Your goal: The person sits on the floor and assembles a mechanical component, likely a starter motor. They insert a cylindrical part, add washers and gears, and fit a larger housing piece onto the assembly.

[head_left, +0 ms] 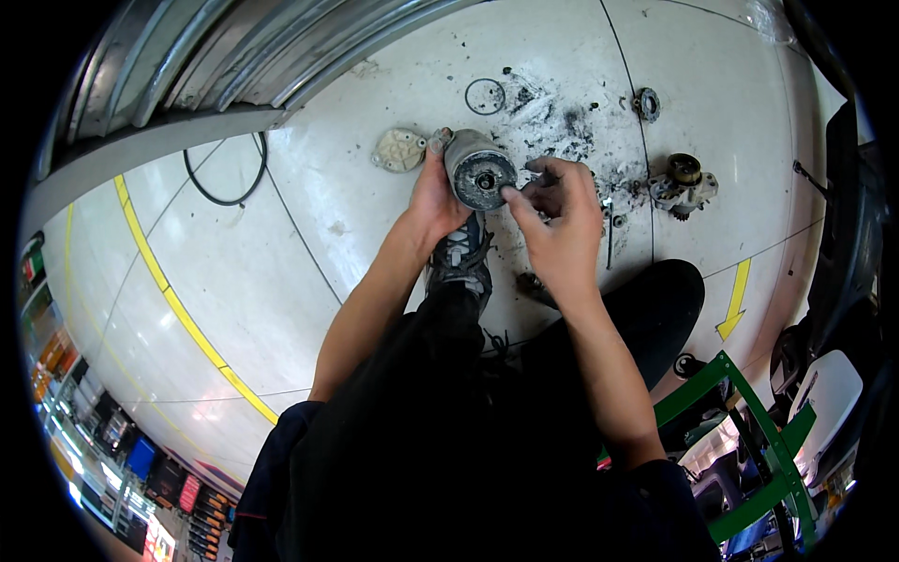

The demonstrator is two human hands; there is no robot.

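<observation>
While the left hand (438, 192) wraps round the side of a grey cylindrical motor housing (478, 169), holding it clear of the floor with its open end turned up toward the camera, the right hand (559, 220) works at that open end, thumb and forefinger pinched together at the rim; a small part may sit between them, but it is too small to confirm. The housing is held just above a grey laced shoe (461, 258).

Parts lie apart on the white tiled floor (281, 262): a pale flat end cover (400, 150) just left of the housing, a thin black ring (484, 96) beyond it, a small round bearing-like piece (646, 103) further right, and a geared drive assembly (682, 183) to the right. Dark grime is spread over the tiles between them. A thin rod or tool (610, 239) lies near the right hand.

Judgement: the unit stands well stripped down, cover and gear end already off; the body's interior looks not yet dealt with.

The bore's contents are dark and indistinct. A green frame (749, 440) is cut off at lower right
</observation>
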